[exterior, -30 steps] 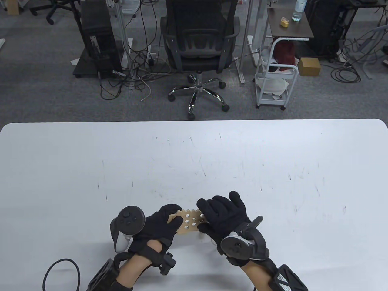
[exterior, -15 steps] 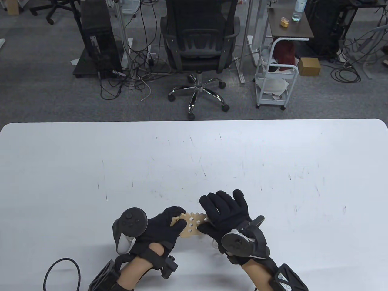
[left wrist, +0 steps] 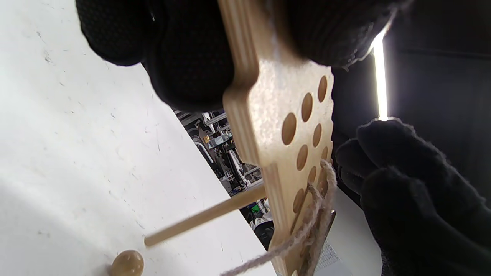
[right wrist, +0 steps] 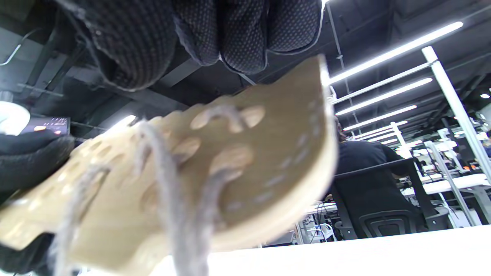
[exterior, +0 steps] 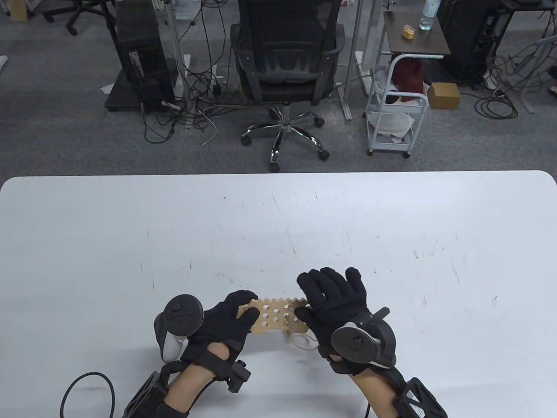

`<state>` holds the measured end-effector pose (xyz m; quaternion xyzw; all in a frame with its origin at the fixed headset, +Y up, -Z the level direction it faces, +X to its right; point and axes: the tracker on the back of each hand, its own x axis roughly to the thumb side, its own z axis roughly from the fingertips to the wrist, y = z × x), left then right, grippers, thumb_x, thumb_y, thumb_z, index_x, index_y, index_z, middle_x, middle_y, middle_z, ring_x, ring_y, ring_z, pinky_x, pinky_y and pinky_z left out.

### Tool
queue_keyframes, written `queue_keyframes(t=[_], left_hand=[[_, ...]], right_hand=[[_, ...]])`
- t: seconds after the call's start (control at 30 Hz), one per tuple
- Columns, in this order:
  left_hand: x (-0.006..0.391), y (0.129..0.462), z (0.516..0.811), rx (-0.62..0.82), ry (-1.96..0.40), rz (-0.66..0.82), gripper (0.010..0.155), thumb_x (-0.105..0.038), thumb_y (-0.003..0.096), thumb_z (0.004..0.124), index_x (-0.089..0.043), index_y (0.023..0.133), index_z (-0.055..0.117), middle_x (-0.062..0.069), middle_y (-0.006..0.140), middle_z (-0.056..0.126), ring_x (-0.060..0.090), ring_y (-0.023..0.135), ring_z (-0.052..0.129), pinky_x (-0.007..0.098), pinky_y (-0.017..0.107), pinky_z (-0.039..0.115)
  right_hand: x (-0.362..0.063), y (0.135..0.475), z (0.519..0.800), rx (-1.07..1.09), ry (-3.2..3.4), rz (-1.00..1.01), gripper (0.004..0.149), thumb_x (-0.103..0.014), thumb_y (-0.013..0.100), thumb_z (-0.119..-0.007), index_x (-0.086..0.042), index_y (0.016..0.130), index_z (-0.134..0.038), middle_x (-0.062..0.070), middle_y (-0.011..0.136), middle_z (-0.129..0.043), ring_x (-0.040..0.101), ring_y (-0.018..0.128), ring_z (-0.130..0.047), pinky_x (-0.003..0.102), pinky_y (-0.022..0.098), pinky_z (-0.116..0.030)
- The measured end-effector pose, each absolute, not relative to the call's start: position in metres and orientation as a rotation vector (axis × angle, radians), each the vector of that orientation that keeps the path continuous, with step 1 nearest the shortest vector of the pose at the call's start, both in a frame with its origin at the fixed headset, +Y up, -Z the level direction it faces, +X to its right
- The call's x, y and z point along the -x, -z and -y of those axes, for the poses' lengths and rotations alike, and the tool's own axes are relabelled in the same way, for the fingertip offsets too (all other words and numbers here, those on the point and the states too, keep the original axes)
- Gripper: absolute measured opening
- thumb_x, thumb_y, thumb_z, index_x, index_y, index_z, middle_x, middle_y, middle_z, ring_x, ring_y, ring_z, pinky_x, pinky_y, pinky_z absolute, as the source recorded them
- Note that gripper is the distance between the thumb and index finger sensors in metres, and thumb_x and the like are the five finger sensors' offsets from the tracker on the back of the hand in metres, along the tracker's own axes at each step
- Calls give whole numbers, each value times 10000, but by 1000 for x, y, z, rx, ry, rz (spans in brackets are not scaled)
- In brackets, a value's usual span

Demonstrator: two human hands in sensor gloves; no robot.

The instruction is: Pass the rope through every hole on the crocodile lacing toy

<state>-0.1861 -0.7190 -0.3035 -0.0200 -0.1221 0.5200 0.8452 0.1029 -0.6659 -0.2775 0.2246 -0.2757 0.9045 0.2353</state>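
- My left hand pinches the toy at its left end, thumb on top and fingers curled under the edge; the toy is lifted just above the near tabletop, between both hands.
- My right hand takes the other end: fingers spread over the top, thumb against the board — I cannot tell if it also pinches the rope.
- The rope loops through a few holes at the right end and trails below; its wooden needle pokes out underneath.
- The board looks stiff, thin and light, so I'd hold it by the edges and keep the holes clear; the rope is limp, so I'd steer it by the rigid needle.
- A small wooden bead lies on the tabletop.
- Beyond the far edge stands a chair.
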Motion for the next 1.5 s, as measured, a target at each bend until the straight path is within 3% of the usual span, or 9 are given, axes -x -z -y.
queue_keyframes(t=[0.37,0.7,1.13,1.5], left_hand=[[202,309,715,13,-1131,215,537,-457,395,803,-254,887,730,-16,726,926,214,483,997,474,590,764],[207,311,709,-11,-1190,258,535,-457,397,796,-261,890,725,-29,734,921,211,493,994,475,599,758],[206,311,708,-10,-1243,322,535,-458,398,795,-265,892,722,-34,738,918,210,500,992,472,607,755],[203,309,706,-8,-1291,368,537,-458,397,795,-263,892,722,-33,739,919,211,501,991,473,606,755]], right_hand=[[-143,295,661,-370,-2369,727,562,-354,452,-838,-191,976,-720,112,997,-758,413,927,-629,697,696,-282],[-170,312,673,-224,-2292,626,510,-342,439,-881,-203,923,-804,96,942,-847,403,878,-724,696,684,-351],[-159,322,696,-277,-2340,430,478,-389,407,-936,-248,860,-879,64,901,-916,376,845,-795,676,675,-420],[-128,316,705,-475,-2256,273,508,-417,396,-943,-250,870,-870,64,917,-902,378,853,-782,678,673,-419]])
